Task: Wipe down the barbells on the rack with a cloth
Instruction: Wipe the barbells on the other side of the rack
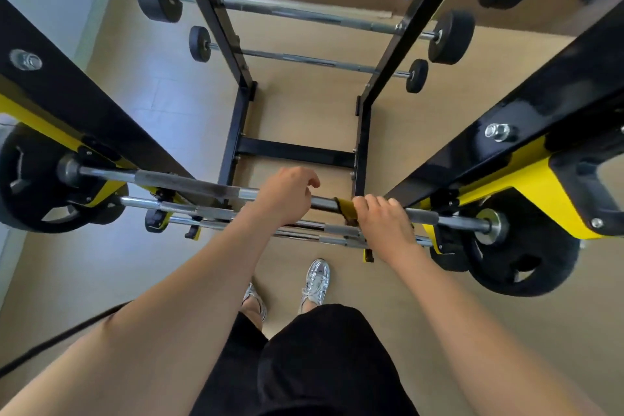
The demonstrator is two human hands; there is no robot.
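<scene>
Left of the frame: the left plate (30,186) sits on the end of the top barbell (189,184), which lies across the rack (84,105) at mid-height of the frame. The lower barbells (216,213) lie just beneath it.

Centre: the left hand (287,196) is curled over the top barbell and grips the bare shaft.

Right of centre: the yellow cloth (344,208) is wrapped round the same shaft. The right hand (385,223) clamps it to the bar with its fingers curled over the top. Most of the cloth is hidden under this hand.

Right of the frame: the right plate (520,257) hangs outside the rack upright.

Probable faults from this position:

1. Knuckle strike. The right hand is near the yellow bracket at the lower right. A stroke carried too far that way would likely drive the fingers into it.
2. Bar roll. A hard stroke may turn or shift the shaft on its supports. The left-hand grip appears to be the only restraint.
3. Cloth snag. The rough grip sections may catch the fabric, and a loose end may foul the lower barbells.
4. Dislodged bar. The shoes (315,280) stand almost directly below.
</scene>
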